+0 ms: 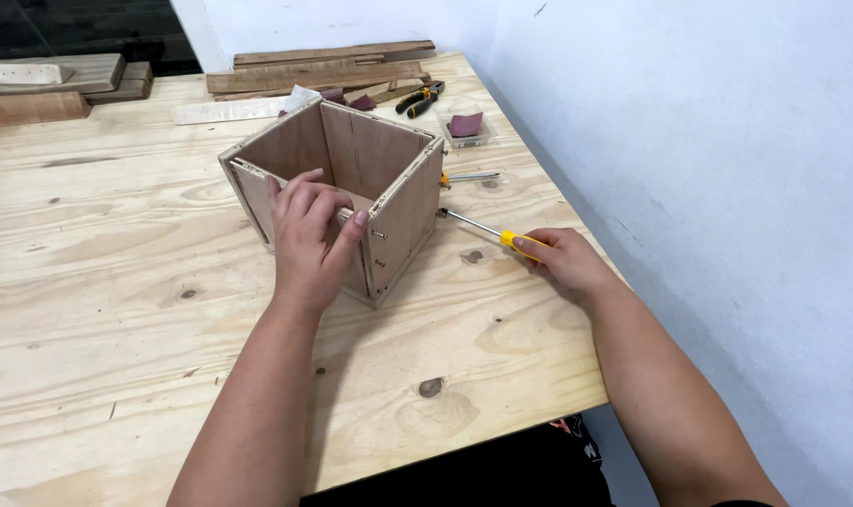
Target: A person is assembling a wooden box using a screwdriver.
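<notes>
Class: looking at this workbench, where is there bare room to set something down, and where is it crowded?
Free: the wide stretch of workbench left of the wooden box, and the near edge between the forearms. Crowded: the far edge, with wood offcuts, pliers, a small tray.

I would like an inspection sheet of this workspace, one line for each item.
Surface: plywood table, pale, with knots.
Job's things: open wooden box, upright; yellow-handled screwdriver, tip at the box's side.
Clutter: planks at far edge; pliers; small tray; second screwdriver.
Hands: left hand grips the box's near wall; right hand holds the screwdriver handle.
Cables: nothing seen.
Surroundings: white wall at the right.
</notes>
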